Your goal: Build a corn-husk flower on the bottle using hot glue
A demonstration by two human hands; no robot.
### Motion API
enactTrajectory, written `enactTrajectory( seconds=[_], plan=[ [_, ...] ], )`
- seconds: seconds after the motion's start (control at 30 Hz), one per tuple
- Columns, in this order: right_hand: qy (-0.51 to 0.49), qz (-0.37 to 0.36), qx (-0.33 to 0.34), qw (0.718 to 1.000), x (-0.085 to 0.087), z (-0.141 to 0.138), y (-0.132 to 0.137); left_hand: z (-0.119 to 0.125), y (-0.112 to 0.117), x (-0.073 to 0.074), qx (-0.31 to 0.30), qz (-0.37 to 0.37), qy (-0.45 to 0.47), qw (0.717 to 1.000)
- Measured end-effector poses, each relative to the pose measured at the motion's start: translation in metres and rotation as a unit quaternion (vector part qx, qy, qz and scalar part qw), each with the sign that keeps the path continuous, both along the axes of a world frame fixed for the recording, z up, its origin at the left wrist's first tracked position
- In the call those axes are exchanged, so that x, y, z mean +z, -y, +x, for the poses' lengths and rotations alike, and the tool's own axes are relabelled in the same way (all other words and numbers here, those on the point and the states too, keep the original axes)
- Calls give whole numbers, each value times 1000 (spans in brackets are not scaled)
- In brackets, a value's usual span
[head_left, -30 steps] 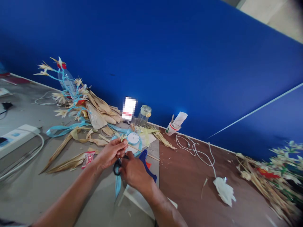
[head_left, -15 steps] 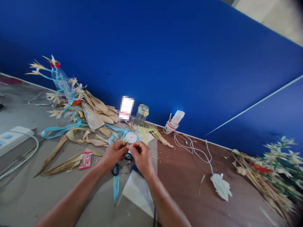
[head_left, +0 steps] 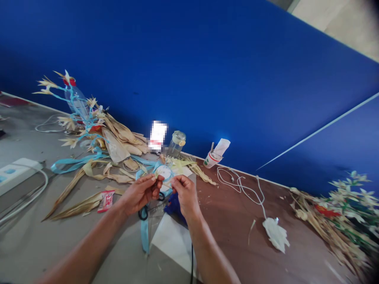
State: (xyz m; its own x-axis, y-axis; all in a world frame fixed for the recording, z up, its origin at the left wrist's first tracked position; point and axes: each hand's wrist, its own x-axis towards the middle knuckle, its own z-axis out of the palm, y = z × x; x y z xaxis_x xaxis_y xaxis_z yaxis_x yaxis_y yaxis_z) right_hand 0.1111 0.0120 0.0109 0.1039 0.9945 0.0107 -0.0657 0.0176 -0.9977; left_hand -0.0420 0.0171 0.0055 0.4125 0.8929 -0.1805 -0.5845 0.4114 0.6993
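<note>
My left hand and my right hand meet over the table, both pinched on a thin straw stick with a small dried husk flower at its left end. Black-handled scissors lie just under my left hand. A light blue ribbon hangs down from there toward me. A blue glue gun lies beneath my right hand on a white sheet. A ribbon spool sits just beyond my fingers.
Dried corn husks and a plastic bottle of husk flowers stand at the back left. A glass jar, a paper cup, a white cable and more husk flowers lie along the blue partition. A power strip sits far left.
My right hand has left the scissors and glue gun, risen and joined my left hand on the stick. Then both hands moved slightly apart along it.
</note>
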Motion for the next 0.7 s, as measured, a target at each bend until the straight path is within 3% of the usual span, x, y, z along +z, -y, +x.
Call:
enactTrajectory(
  seconds=[0.17,0.37,0.57,0.7],
  plan=[
    [-11,16,28,999,4,-1,4,1,0,-5,10,6,7,1000],
    [54,114,97,987,10,-5,12,-1,-1,-3,30,-1,30,999],
    [49,-17,169,984,-6,-15,16,-4,-5,-4,118,-7,30,993],
    [-24,-101,195,975,-11,-26,20,-7,-7,-3,148,11,22,989]
  ],
)
